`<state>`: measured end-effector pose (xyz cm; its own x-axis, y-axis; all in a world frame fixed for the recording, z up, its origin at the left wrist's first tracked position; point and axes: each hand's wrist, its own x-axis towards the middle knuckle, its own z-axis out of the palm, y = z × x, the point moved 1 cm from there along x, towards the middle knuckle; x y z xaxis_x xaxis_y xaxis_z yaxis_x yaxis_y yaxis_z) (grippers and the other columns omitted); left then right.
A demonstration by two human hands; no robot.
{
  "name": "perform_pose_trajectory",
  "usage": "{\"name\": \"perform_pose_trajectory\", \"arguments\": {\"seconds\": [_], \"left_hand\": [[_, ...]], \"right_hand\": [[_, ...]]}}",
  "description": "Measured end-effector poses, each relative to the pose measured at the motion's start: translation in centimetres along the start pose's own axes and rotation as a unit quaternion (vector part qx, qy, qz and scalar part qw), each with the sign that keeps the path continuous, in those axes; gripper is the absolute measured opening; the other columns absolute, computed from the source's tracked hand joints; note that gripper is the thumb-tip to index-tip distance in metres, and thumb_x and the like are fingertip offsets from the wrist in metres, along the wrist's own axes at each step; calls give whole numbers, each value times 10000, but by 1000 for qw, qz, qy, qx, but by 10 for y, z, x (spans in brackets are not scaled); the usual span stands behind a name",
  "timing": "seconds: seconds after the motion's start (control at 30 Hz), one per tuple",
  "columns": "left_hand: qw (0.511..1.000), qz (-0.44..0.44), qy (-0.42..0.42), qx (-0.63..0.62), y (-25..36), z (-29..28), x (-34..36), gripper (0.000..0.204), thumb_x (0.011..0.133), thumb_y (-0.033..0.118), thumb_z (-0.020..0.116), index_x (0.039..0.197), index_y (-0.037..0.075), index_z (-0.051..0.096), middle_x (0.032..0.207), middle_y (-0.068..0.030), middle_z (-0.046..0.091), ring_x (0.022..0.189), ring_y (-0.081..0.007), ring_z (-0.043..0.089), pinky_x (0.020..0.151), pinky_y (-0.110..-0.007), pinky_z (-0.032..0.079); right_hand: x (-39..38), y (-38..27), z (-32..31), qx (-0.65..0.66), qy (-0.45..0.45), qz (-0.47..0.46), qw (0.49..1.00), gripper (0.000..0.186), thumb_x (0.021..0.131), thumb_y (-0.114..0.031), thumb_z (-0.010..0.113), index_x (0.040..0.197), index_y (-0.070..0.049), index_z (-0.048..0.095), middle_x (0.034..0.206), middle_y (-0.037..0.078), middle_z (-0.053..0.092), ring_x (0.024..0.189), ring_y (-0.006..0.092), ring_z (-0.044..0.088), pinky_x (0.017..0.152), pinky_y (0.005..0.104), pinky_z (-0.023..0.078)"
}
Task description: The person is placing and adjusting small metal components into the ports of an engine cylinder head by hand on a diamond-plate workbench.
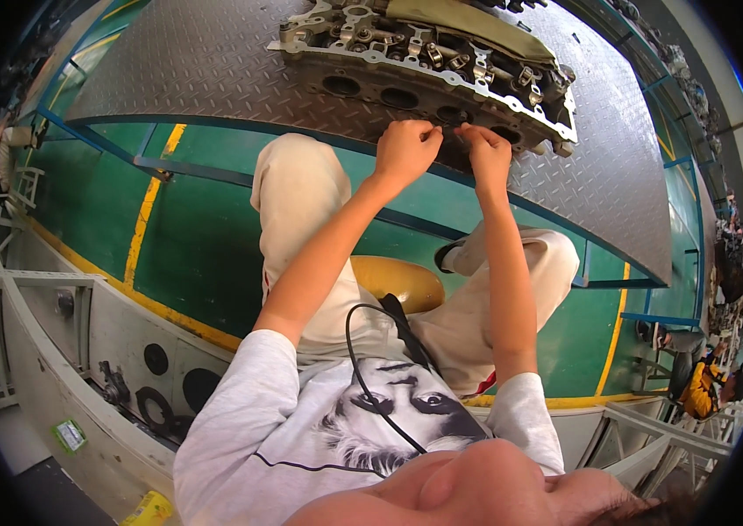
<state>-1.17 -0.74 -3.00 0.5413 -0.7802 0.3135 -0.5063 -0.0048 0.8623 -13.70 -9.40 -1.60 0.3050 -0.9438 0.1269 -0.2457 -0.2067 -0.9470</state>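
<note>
A metal engine cylinder head [362, 61] with rocker parts along its top and dark oval ports on its near side lies on a steel tread-plate bench [187, 79]. My left hand [405, 151] is closed, thumb and finger pinched, just below the ports near the bench's front edge. My right hand [487, 158] is pinched beside it at the right-hand ports, a short gap from the left. What the fingertips hold, if anything, is too small and shadowed to make out. An olive-coloured long cover [468, 26] lies on the head.
I sit on a yellow stool [398, 276] at the bench's blue frame [187, 167], over a green floor [82, 210] with yellow lines. A black cable crosses my lap. Metal cabinets and frames [64, 351] stand close below left. Other people [700, 377] are at the far right edge.
</note>
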Motion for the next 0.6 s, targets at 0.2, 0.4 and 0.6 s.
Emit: {"name": "perform_pose_trajectory", "arguments": {"seconds": [0.2,0.4,0.6], "left_hand": [[998,6,29,52,6,4,-1,269,856,226,586,738,-3,663,546,-154,554,462,-313,511,484,-367,391],[998,-8,49,47,7,-2,-3,277,856,234,587,748,-8,667,537,-151,554,457,-293,511,483,-364,387],[1000,-5,25,-15,8,-2,-5,303,853,225,597,683,-26,603,538,-171,532,459,-331,492,470,-382,377]], "right_hand": [[3,4,6,3,-1,-7,1000,221,807,-203,633,841,-3,720,700,98,681,639,122,587,649,271,457],[-9,-9,13,-96,1,-46,994,245,818,-240,629,878,-17,711,711,160,668,631,253,643,640,327,482],[-15,-18,17,-194,22,-102,975,213,827,-234,604,836,-48,708,632,179,615,621,370,611,588,399,482]]}}
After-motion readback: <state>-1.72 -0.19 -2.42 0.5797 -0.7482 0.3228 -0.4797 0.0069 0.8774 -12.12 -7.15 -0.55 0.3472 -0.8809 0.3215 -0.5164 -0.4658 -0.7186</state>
